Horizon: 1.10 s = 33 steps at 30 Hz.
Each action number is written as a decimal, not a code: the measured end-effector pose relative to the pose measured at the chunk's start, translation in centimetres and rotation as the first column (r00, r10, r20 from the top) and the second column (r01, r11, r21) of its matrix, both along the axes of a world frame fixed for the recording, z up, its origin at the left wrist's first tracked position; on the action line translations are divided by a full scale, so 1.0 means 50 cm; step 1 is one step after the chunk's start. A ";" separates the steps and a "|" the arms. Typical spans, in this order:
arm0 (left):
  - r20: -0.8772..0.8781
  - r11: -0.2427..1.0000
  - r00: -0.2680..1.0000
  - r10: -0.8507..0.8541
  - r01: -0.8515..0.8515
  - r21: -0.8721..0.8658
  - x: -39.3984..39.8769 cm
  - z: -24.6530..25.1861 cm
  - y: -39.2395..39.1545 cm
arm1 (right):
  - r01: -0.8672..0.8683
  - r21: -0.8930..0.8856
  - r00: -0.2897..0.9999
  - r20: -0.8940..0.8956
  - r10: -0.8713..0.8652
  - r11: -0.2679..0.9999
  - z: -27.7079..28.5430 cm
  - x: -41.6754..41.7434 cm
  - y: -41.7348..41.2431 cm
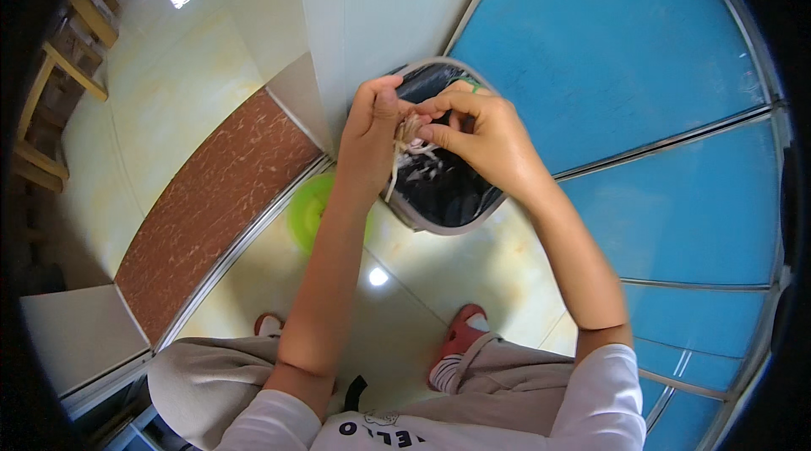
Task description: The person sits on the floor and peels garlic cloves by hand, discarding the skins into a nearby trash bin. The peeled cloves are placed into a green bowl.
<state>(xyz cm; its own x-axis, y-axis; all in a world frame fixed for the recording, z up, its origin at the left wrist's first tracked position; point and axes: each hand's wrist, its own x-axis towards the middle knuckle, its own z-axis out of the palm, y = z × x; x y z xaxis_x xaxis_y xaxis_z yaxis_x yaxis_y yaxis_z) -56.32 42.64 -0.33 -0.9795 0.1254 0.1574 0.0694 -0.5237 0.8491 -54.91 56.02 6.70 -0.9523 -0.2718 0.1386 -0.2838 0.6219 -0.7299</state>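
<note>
My left hand (370,134) and my right hand (485,134) meet above a waste bin (437,229) with a black liner (447,194). Between them is a small pale, pinkish piece (410,127), perhaps food, with thin white strands hanging down. The left fingers grip it from the left, partly hiding it, while the right thumb and fingertips pinch its right side. Whitish scraps (427,169) lie on the liner below. A thin green strand (467,85) shows by the far side of my right hand.
A bright green plastic basin (309,213) stands on the tiled floor, partly behind my left forearm. Blue cabinet doors (633,58) rise on the right. A reddish-brown threshold (218,210) and metal door track cross the left. Wooden chairs (76,71) stand far left.
</note>
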 end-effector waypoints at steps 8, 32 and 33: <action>0.152 0.991 0.988 0.008 0.012 -0.132 0.023 -0.004 0.051 | 0.058 -0.077 0.998 -0.029 -0.060 0.995 -0.062 0.025 0.050; -0.149 0.966 0.970 0.191 -0.212 -0.146 0.055 -0.039 0.109 | 0.261 -0.593 0.938 0.342 -0.055 0.761 -0.090 0.045 0.044; -0.142 0.964 0.969 0.204 -0.224 -0.143 0.057 -0.038 0.108 | 0.266 -0.586 0.938 0.339 -0.066 0.766 -0.091 0.045 0.041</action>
